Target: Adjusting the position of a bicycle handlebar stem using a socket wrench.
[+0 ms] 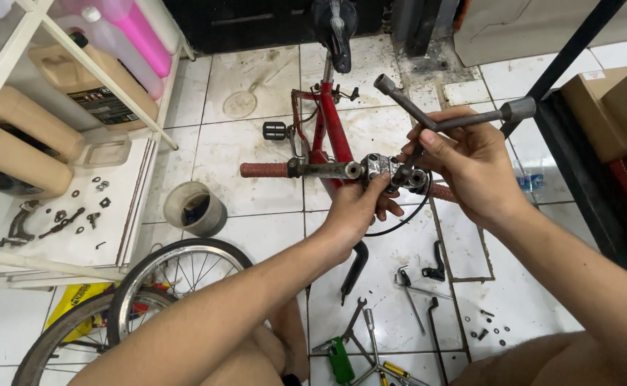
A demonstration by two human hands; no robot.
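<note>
Head cam, centre frame: left hand pinches the stem clamp on the red bike's handlebar, right hand wrapped round a Y-shaped socket wrench. If that socket sits crooked it could slip and round the bolt. Bolt's hidden behind fingers; the socket tip too.

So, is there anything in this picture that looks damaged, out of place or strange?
Yes. The red bike frame has no front wheel: its dark fork ends bare above the tiles, and two wheels lie loose at lower left. Tools and small bolts are scattered on the stained floor.
</note>
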